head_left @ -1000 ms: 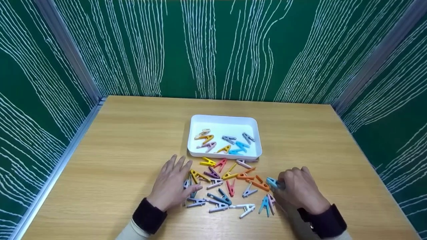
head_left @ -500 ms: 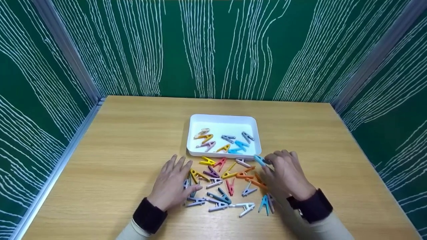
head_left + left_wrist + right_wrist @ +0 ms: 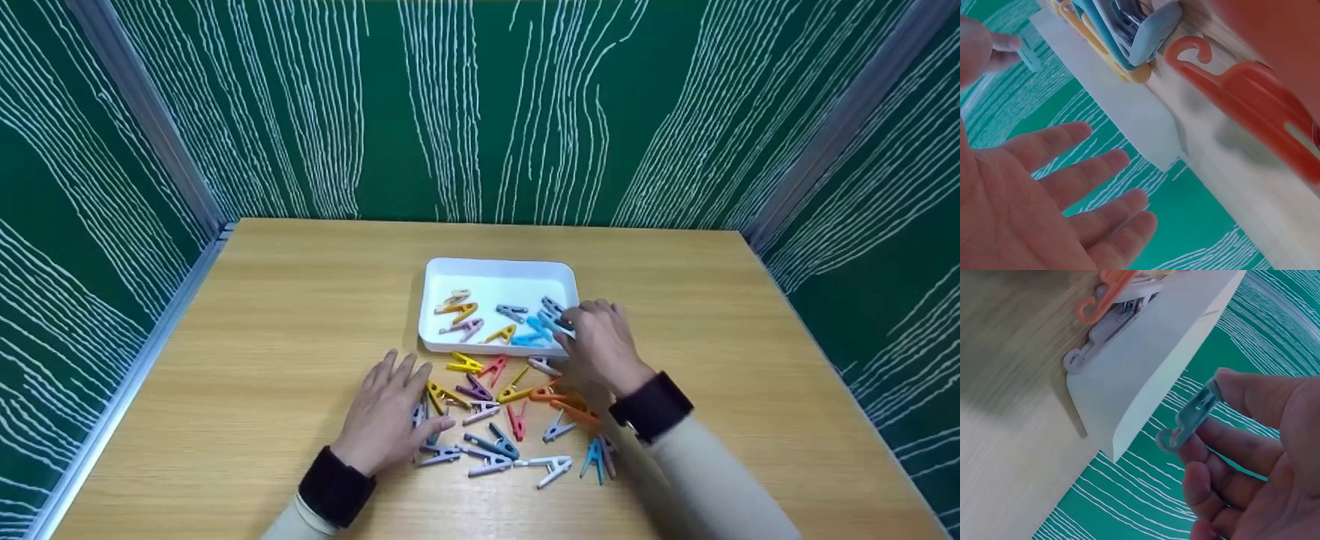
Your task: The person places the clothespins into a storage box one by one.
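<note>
My right hand [image 3: 604, 345] is over the right end of a white tray [image 3: 517, 281], pinching a blue clothespin [image 3: 1190, 419] between thumb and fingers. Inside the tray lie several clothespins: grey, light blue, yellow, pink and cream. My left hand [image 3: 386, 416], fingers spread and straight, is at the left edge of a loose pile of clothespins on the table; it holds nothing. The left wrist view shows its palm side, with an orange clothespin [image 3: 1252, 101] nearby. In the pile are a purple clothespin [image 3: 474, 388], a white one [image 3: 551, 471] and a teal one [image 3: 592, 459].
The pile spreads over the wooden table [image 3: 315, 285] right up to the tray's near side, with yellow [image 3: 466, 363] and red [image 3: 493, 369] clothespins nearest it. Green walls with white lines enclose the table at the back and sides.
My right hand has carried the blue clothespin from the right side of the pile forward and leftward, up over the tray. My left hand has stayed in place.
</note>
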`<state>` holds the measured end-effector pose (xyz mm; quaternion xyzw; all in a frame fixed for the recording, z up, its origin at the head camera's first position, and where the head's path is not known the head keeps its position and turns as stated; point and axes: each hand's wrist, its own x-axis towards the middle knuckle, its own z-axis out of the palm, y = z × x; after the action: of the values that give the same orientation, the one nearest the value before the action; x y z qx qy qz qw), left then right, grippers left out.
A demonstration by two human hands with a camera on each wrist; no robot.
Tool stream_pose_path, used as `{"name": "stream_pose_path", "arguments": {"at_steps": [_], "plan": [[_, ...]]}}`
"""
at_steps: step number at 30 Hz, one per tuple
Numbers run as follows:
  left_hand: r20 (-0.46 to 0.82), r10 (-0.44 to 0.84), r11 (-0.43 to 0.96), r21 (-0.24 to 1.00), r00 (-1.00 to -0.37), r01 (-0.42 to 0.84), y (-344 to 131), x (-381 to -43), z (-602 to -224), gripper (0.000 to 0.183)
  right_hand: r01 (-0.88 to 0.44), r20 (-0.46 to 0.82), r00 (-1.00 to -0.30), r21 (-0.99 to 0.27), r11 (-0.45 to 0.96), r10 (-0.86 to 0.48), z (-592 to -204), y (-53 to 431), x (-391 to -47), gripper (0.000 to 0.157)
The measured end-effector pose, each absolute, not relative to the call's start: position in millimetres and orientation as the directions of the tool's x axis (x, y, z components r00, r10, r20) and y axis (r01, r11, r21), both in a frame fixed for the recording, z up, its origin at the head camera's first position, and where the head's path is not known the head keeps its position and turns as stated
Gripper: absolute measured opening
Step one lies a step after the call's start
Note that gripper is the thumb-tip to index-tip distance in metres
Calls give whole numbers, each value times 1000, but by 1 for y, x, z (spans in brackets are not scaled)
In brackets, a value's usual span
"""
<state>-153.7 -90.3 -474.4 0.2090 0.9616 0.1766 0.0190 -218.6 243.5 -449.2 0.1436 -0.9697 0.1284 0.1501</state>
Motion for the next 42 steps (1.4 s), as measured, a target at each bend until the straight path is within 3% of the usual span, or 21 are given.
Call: {"name": "stream_pose_path", "arguments": {"at_steps": [10, 22, 29, 42], "plan": [[26, 406, 857, 335, -913, 391, -90, -154, -474, 89, -214, 194, -966, -222, 951, -172, -448, 235, -246, 33], [29, 411, 852, 343, -911, 395, -90, -154, -476, 88, -127, 191, -978, -209, 970, -87, -453, 223, -271, 36], [27, 412, 856, 331, -911, 397, -89, -155, -475, 89, -103, 177, -982, -215, 971, -65, -455, 224, -268, 46], [-8, 394, 862, 349, -919, 366, -88, -155, -476, 89, -141, 199, -977, -323, 936, -79, -448, 234, -243, 50]]}}
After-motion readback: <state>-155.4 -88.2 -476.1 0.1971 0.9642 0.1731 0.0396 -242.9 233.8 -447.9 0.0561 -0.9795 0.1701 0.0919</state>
